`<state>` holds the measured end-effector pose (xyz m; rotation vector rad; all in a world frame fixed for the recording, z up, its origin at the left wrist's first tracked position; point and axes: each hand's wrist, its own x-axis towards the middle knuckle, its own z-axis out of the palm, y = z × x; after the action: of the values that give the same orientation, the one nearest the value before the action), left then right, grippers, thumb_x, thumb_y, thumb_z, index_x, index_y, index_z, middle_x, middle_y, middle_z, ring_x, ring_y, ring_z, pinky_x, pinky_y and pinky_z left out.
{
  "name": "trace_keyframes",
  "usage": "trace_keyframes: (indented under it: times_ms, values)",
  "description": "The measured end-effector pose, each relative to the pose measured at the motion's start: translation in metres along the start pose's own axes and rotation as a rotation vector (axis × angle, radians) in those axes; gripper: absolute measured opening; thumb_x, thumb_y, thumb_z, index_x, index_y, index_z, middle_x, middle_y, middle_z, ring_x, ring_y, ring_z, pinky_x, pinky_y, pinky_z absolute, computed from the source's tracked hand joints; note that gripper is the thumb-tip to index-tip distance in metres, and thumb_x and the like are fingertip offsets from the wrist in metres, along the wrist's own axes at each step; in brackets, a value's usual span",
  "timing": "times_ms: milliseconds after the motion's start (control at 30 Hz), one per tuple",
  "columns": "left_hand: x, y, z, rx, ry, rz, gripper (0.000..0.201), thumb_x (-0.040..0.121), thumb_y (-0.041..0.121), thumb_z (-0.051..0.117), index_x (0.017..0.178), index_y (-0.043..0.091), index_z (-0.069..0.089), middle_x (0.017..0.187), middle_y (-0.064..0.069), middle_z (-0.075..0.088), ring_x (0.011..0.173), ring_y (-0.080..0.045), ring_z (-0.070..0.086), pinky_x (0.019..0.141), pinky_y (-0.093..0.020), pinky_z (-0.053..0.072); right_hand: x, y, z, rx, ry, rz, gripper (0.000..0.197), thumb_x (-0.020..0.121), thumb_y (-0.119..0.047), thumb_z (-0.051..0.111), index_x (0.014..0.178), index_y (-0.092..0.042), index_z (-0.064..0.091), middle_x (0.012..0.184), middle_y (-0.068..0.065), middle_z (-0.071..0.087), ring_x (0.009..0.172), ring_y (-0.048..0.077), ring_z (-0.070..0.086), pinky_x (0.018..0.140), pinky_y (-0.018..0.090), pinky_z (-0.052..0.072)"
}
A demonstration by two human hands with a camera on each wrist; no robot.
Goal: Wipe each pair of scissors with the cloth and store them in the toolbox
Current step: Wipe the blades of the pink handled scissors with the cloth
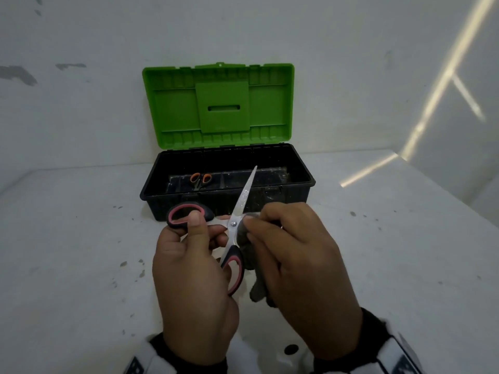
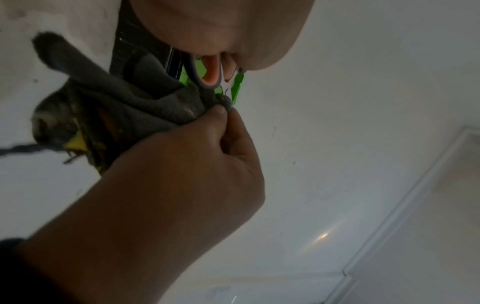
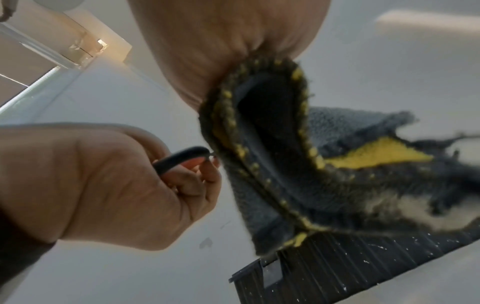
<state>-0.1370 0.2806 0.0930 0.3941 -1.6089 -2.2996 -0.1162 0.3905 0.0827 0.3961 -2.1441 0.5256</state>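
Note:
My left hand (image 1: 199, 233) grips a pair of scissors (image 1: 241, 201) with black and pink handles, held spread wide in front of the toolbox (image 1: 151, 190). One bare blade points up and away over the box. My right hand (image 1: 270, 228) pinches a grey cloth (image 1: 243, 236) beside the pivot, and the other blade is hidden under it. In the right wrist view the cloth (image 3: 272, 144) shows yellow stitching and hangs from my palm. In the left wrist view a pink handle loop (image 2: 211, 72) shows next to the bunched cloth (image 2: 145, 102). A small orange-handled pair of scissors (image 1: 199, 179) lies inside the box.
The toolbox is black, and its green lid (image 1: 172, 103) stands open against the back wall. It sits on a white speckled table (image 1: 81, 252). White walls close in at the back and right. The table's right edge (image 1: 432, 182) runs diagonally.

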Motion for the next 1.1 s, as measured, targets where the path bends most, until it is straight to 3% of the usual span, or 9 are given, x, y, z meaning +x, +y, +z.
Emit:
trace_keyframes:
  times_ms: [200, 300, 367, 533, 633, 733, 833, 933, 1100]
  values:
    - [-0.001, -0.005, -0.004, -0.009, 0.013, -0.016, 0.024, 0.096, 0.042, 0.052, 0.085, 0.025, 0.066, 0.061, 0.004, 0.067, 0.047, -0.004, 0.050, 0.055, -0.031, 0.038, -0.010, 0.006, -0.013, -0.024, -0.012, 0.064, 0.027, 0.093, -0.018, 0.056, 0.104, -0.001, 0.072, 0.100, 0.010, 0.066, 0.092, 0.015, 0.055, 0.084, 0.013, 0.043]
    - [-0.001, -0.005, -0.005, 0.005, 0.018, 0.004, 0.025, 0.096, 0.042, 0.052, 0.083, 0.026, 0.066, 0.062, 0.003, 0.067, 0.046, -0.003, 0.050, 0.055, -0.033, 0.037, -0.011, 0.012, -0.025, 0.106, 0.053, 0.118, 0.016, 0.093, -0.007, 0.060, 0.098, 0.003, 0.072, 0.093, 0.002, 0.062, 0.089, -0.008, 0.050, 0.079, -0.003, 0.036]
    - [0.000, -0.004, -0.006, 0.012, 0.013, 0.028, 0.023, 0.096, 0.042, 0.052, 0.083, 0.028, 0.065, 0.063, 0.004, 0.068, 0.045, -0.002, 0.049, 0.053, -0.030, 0.036, -0.011, 0.019, -0.029, 0.132, 0.070, 0.147, 0.011, 0.090, -0.002, 0.061, 0.093, 0.002, 0.072, 0.088, -0.002, 0.058, 0.086, -0.014, 0.047, 0.074, -0.007, 0.035]
    - [0.005, -0.002, -0.009, 0.092, -0.005, 0.142, 0.020, 0.097, 0.041, 0.049, 0.087, 0.030, 0.062, 0.064, 0.009, 0.067, 0.048, 0.000, 0.054, 0.057, -0.032, 0.044, -0.012, 0.045, -0.043, 0.053, 0.066, 0.341, 0.017, 0.085, 0.000, 0.071, 0.091, -0.014, 0.075, 0.091, -0.011, 0.064, 0.090, -0.007, 0.059, 0.077, -0.003, 0.036]
    - [0.007, -0.005, -0.012, 0.159, -0.003, 0.247, 0.020, 0.096, 0.043, 0.048, 0.090, 0.030, 0.061, 0.070, 0.008, 0.068, 0.060, -0.001, 0.060, 0.063, -0.037, 0.051, -0.005, 0.040, -0.054, 0.055, 0.045, 0.344, 0.021, 0.087, -0.005, 0.070, 0.101, -0.020, 0.075, 0.102, -0.007, 0.067, 0.094, 0.000, 0.060, 0.083, 0.002, 0.039]
    - [0.003, -0.007, -0.010, 0.168, -0.035, 0.306, 0.024, 0.094, 0.046, 0.048, 0.093, 0.025, 0.060, 0.071, 0.006, 0.067, 0.060, -0.004, 0.059, 0.063, -0.032, 0.046, 0.007, 0.019, -0.046, 0.165, -0.034, 0.277, 0.021, 0.088, -0.006, 0.068, 0.101, -0.021, 0.075, 0.102, -0.010, 0.066, 0.095, 0.002, 0.061, 0.083, 0.002, 0.038]
    - [-0.002, -0.006, -0.008, 0.165, -0.053, 0.365, 0.026, 0.091, 0.050, 0.047, 0.092, 0.028, 0.059, 0.072, 0.001, 0.066, 0.050, -0.008, 0.050, 0.056, -0.032, 0.040, 0.013, 0.001, -0.022, 0.163, -0.122, 0.207, 0.018, 0.089, -0.014, 0.058, 0.096, -0.019, 0.073, 0.095, -0.010, 0.065, 0.088, 0.007, 0.059, 0.080, 0.014, 0.044]
    - [0.000, -0.005, -0.010, 0.128, -0.044, 0.376, 0.028, 0.091, 0.050, 0.047, 0.092, 0.025, 0.059, 0.071, -0.003, 0.065, 0.050, -0.013, 0.050, 0.051, -0.032, 0.037, 0.010, 0.003, -0.011, 0.208, -0.119, 0.246, 0.020, 0.089, -0.010, 0.054, 0.093, -0.013, 0.073, 0.090, -0.004, 0.065, 0.085, 0.011, 0.059, 0.075, 0.028, 0.049]
    - [0.001, -0.007, -0.011, 0.136, -0.057, 0.401, 0.021, 0.092, 0.048, 0.047, 0.089, 0.030, 0.057, 0.071, -0.004, 0.064, 0.060, -0.013, 0.057, 0.056, -0.036, 0.039, 0.006, 0.016, -0.018, 0.241, -0.162, 0.343, 0.016, 0.092, -0.010, 0.058, 0.094, -0.014, 0.073, 0.091, -0.006, 0.066, 0.086, 0.009, 0.060, 0.077, 0.028, 0.050]
